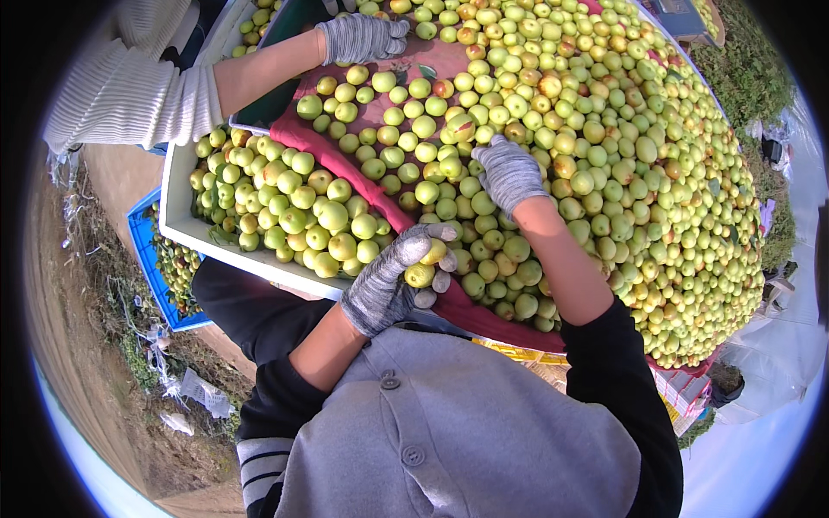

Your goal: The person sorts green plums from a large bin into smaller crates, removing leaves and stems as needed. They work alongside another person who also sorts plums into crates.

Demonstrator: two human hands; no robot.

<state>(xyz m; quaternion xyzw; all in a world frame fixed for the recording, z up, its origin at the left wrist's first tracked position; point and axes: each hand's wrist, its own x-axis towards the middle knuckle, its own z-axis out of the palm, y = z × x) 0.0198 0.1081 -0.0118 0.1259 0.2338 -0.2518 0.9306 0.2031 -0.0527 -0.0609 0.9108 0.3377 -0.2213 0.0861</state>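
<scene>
Green and reddish-brown jujube fruits point(602, 149) lie in a large heap on a red cloth point(350, 169). Two yellowish fruits point(420, 275) are held in my left hand point(398, 275), which wears a grey knit glove and is above the cloth's near edge. My right hand point(508, 171), in a like glove, reaches into the heap with its fingertips among the fruits; whether it grips one cannot be seen. A white foam box point(243, 249) full of fruits stands beside the cloth, left of my left hand.
Another person's gloved hand point(366, 39) rests over the cloth at the top, with a knit sleeve behind it. A blue crate point(155, 272) of smaller fruits stands at the left. A dark green container point(272, 97) adjoins the foam box. Yellow crates point(518, 353) show below the cloth.
</scene>
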